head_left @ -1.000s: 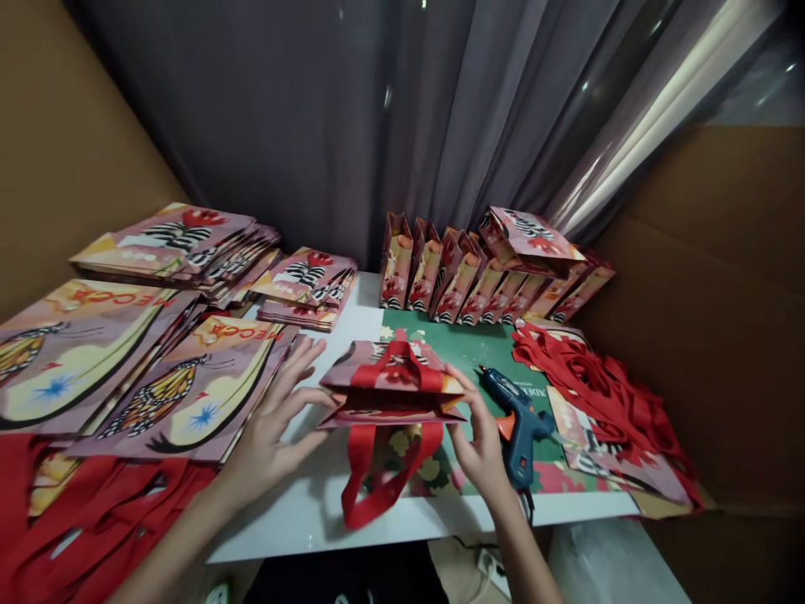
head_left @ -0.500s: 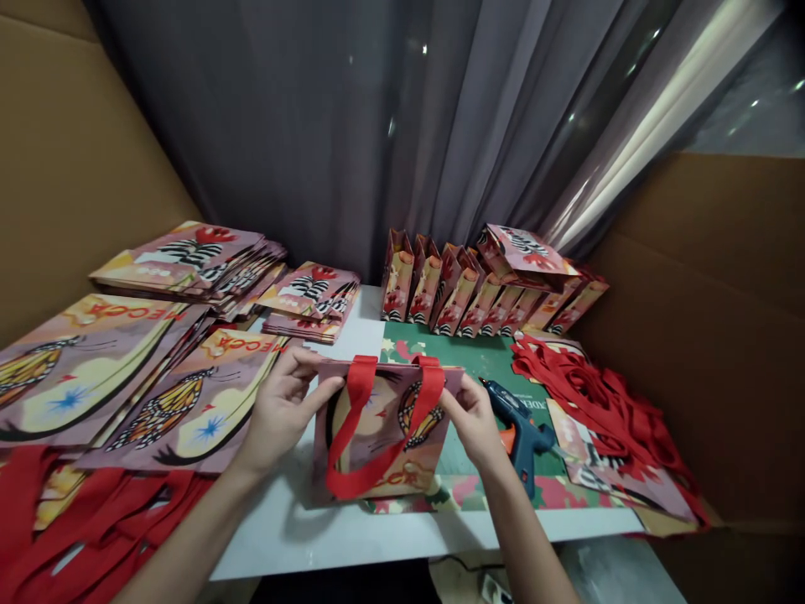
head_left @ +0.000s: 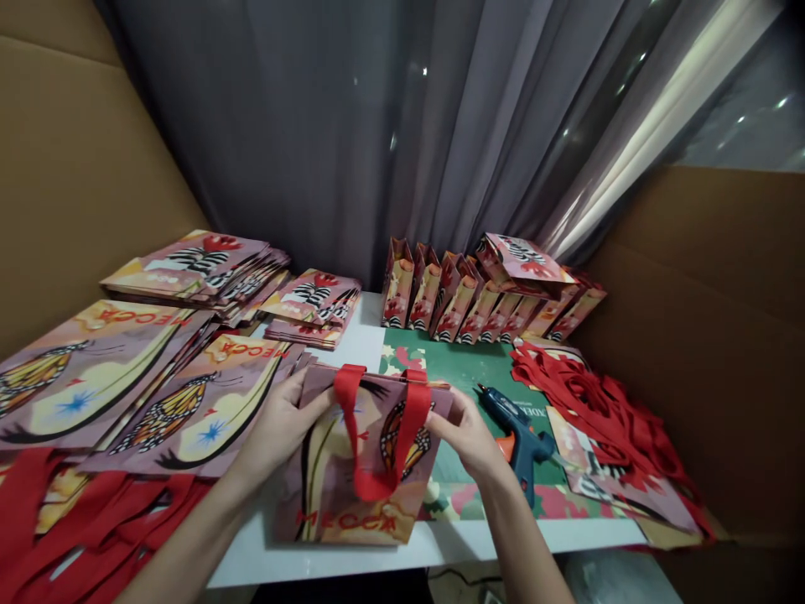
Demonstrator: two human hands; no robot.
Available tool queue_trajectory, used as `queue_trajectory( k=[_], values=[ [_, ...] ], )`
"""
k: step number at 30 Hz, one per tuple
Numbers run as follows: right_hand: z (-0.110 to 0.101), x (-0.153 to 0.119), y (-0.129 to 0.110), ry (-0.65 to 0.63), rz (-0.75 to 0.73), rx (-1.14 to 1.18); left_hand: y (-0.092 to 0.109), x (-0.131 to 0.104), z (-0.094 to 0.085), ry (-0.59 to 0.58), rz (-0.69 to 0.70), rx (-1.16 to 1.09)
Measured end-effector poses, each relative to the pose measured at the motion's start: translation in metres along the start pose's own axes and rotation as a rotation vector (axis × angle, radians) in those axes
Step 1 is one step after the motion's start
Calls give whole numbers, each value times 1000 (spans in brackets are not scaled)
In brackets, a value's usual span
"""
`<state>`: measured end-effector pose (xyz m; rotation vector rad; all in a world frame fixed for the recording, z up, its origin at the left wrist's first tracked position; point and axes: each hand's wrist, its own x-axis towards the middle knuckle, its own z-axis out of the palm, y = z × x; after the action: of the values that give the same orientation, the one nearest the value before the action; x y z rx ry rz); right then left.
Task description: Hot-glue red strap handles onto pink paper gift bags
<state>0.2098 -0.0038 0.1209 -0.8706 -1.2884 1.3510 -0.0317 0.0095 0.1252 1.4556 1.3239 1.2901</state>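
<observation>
A printed paper bag (head_left: 330, 478) with a butterfly picture and red lettering is held over the front of the table. Its red ribbon handle (head_left: 376, 485) hangs in a loop down the front face. My left hand (head_left: 283, 428) pinches the bag's upper left edge between thumb and fingers. At the upper right edge, my right hand (head_left: 464, 429) grips it the same way. Just right of my right hand, a dark blue glue gun (head_left: 519, 432) with an orange trigger lies on the green mat (head_left: 469, 362).
Flat printed bags (head_left: 94, 369) are stacked at the left, with red ribbons (head_left: 106, 520) in front. Several bags (head_left: 424, 289) stand upright at the back. More red ribbons (head_left: 604, 403) lie on the right. Cardboard walls (head_left: 710, 335) flank the white table (head_left: 302, 558).
The bag's front face has tilted more toward the camera, showing its lower lettering. Both hands have shifted slightly left with it, still gripping its top edges.
</observation>
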Motion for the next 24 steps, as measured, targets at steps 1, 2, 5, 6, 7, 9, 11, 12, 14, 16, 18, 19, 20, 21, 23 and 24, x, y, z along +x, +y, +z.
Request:
queue_trajectory(
  k=[1,2,5,6,7,9,11,12,14,16,18,19,20,21,23,24],
  values=[
    [0,-1,-3,-36,18,12,0,-1,1,1,3,-19],
    [1,-1,-5,-59,31,30,1,-2,1,-4,14,-29],
    [8,1,-11,-51,89,93,9,-7,4,-14,54,-29],
    [12,2,-13,-22,103,109,12,-8,4,-13,60,-23],
    [16,4,-13,20,101,124,15,-9,5,-15,60,-14],
    [25,9,-15,119,58,166,16,-8,2,-2,45,36],
    [30,14,-15,224,-2,243,10,-6,-5,-1,29,152],
    [31,17,-16,275,-23,286,4,-6,-10,-15,19,230],
    [30,23,-17,334,-29,342,-11,-9,-20,-100,-17,375],
    [25,28,-18,307,-5,324,-28,-16,-26,-214,-94,446],
    [17,34,-22,239,8,257,-42,-26,-29,-294,-129,452],
    [12,38,-24,224,-3,221,-47,-31,-30,-308,-135,470],
    [6,42,-28,226,-23,188,-51,-36,-32,-318,-136,495],
    [-1,47,-32,240,-42,162,-54,-40,-33,-327,-135,527],
    [-16,58,-42,289,-62,137,-54,-46,-37,-348,-138,583],
    [-24,64,-47,314,-67,136,-53,-48,-39,-368,-139,595]
  ],
)
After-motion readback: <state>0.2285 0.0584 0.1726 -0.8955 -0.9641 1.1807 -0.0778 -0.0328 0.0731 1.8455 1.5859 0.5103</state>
